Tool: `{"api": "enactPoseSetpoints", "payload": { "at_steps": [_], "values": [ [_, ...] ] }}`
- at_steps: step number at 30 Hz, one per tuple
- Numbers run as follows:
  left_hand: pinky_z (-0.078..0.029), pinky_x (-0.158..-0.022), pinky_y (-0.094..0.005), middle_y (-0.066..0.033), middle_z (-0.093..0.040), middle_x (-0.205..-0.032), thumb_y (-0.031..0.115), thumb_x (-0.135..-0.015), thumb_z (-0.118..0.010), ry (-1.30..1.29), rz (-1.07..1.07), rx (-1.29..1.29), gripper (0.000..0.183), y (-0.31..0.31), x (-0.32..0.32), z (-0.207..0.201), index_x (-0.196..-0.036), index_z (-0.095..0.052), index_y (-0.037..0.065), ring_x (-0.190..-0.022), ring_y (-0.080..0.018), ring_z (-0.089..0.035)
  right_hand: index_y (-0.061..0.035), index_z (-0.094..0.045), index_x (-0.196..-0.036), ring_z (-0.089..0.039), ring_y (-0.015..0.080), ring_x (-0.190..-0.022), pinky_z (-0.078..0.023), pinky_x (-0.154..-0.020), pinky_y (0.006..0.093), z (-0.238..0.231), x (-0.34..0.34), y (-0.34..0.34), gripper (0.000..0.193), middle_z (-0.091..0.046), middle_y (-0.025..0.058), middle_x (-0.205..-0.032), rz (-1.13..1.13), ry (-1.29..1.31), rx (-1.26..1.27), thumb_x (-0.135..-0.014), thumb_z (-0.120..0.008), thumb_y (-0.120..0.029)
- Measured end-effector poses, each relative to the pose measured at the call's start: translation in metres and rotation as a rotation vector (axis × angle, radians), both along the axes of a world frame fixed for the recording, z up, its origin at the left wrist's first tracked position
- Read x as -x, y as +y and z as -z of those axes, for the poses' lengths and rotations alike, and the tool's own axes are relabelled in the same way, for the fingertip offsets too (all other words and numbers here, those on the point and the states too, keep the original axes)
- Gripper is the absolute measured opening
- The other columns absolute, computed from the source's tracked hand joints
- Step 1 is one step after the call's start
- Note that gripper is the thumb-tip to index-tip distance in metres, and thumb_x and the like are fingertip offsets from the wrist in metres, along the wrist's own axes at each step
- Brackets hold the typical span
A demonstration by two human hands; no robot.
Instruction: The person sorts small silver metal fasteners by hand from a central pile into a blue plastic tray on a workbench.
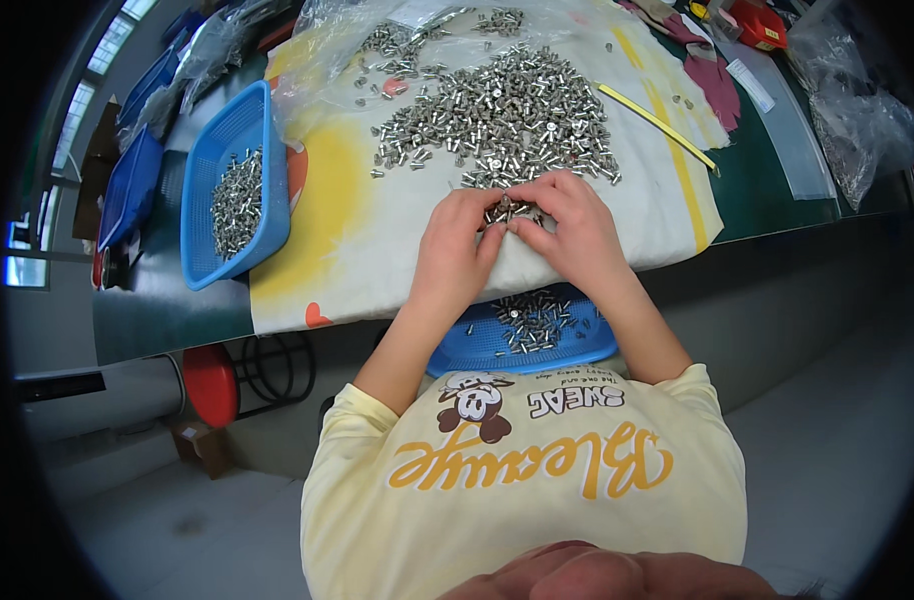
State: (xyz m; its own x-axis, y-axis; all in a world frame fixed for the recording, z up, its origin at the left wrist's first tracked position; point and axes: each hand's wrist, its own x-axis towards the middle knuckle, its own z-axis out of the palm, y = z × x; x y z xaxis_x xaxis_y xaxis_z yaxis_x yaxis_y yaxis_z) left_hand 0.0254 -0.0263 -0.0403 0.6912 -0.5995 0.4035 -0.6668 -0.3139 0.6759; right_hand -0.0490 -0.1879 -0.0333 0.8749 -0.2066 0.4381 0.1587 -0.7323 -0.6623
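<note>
My left hand [457, 243] and my right hand [574, 225] meet at the near edge of a large pile of small silvery metal rivet-like parts [507, 105]. Both hands curl round a few of these parts [505, 208], with fingertips and thumbs nearly touching. The pile spreads over a white and yellow cloth [347, 240] on the table. Below my wrists, a blue plastic basket [457, 352] sits at my lap with more of the same parts in it. Which parts each finger grips is partly hidden.
At the left stands another blue basket [277, 205] with metal parts inside. A yellow strip [657, 127] lies at the right, near a dark red glove [712, 85] and clear plastic bags [847, 120]. A red stool [211, 385] stands below the table's left side.
</note>
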Motion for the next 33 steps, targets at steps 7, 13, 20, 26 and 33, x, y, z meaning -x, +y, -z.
{"api": "enactPoseSetpoints", "payload": {
  "at_steps": [7, 13, 20, 26, 33],
  "values": [
    [-0.048, -0.07, -0.0291, -0.0068, -0.059, -0.094, 0.002, -0.077, -0.073, 0.139, -0.056, -0.029, 0.029, 0.01, 0.01, -0.007, -0.103, -0.06, 0.005, -0.076, -0.0174, -0.056, -0.0111, -0.067, -0.095, -0.058, 0.0269, -0.093, -0.048, -0.08, 0.0383, 0.0, 0.009, -0.007, 0.022, -0.057, 0.0063, -0.095, -0.024, 0.005, -0.032, -0.075, -0.075, -0.014],
    [-0.048, -0.069, -0.0294, -0.0072, -0.059, -0.094, 0.003, -0.076, -0.074, -0.049, 0.043, 0.003, 0.023, 0.009, 0.004, -0.005, -0.096, -0.061, 0.004, -0.077, -0.0192, -0.057, -0.0108, -0.067, -0.09, -0.057, 0.0267, -0.093, -0.047, -0.082, 0.0388, -0.003, 0.004, -0.005, 0.017, -0.056, 0.0064, -0.096, -0.082, -0.036, 0.029, -0.074, -0.074, -0.014],
    [-0.05, -0.068, -0.0339, -0.0096, -0.06, -0.093, 0.004, -0.076, -0.074, 0.088, -0.025, 0.008, 0.02, 0.009, 0.008, -0.006, -0.092, -0.061, 0.004, -0.083, -0.0258, -0.059, -0.0097, -0.067, -0.086, -0.056, 0.026, -0.096, -0.046, -0.085, 0.0373, -0.003, 0.009, -0.01, 0.015, -0.056, 0.0063, -0.098, -0.129, -0.032, 0.056, -0.073, -0.074, -0.011],
    [-0.051, -0.07, -0.0273, -0.0083, -0.06, -0.097, -0.004, -0.077, -0.072, 0.086, 0.088, 0.015, 0.019, 0.01, 0.001, -0.002, -0.092, -0.062, 0.003, -0.08, -0.0186, -0.06, -0.0089, -0.067, -0.086, -0.056, 0.027, -0.098, -0.046, -0.086, 0.0393, -0.005, 0.008, -0.004, 0.013, -0.056, 0.0062, -0.098, -0.073, -0.064, 0.065, -0.075, -0.071, -0.013],
    [-0.049, -0.068, -0.0308, -0.0085, -0.06, -0.095, 0.002, -0.076, -0.073, 0.04, 0.037, 0.006, 0.02, 0.008, 0.006, -0.009, -0.093, -0.062, 0.004, -0.08, -0.0215, -0.059, -0.0085, -0.071, -0.096, -0.058, 0.0261, -0.096, -0.047, -0.087, 0.038, 0.0, 0.008, -0.007, 0.022, -0.059, 0.0061, -0.099, -0.098, -0.061, 0.058, -0.074, -0.069, -0.007]
  ]
}}
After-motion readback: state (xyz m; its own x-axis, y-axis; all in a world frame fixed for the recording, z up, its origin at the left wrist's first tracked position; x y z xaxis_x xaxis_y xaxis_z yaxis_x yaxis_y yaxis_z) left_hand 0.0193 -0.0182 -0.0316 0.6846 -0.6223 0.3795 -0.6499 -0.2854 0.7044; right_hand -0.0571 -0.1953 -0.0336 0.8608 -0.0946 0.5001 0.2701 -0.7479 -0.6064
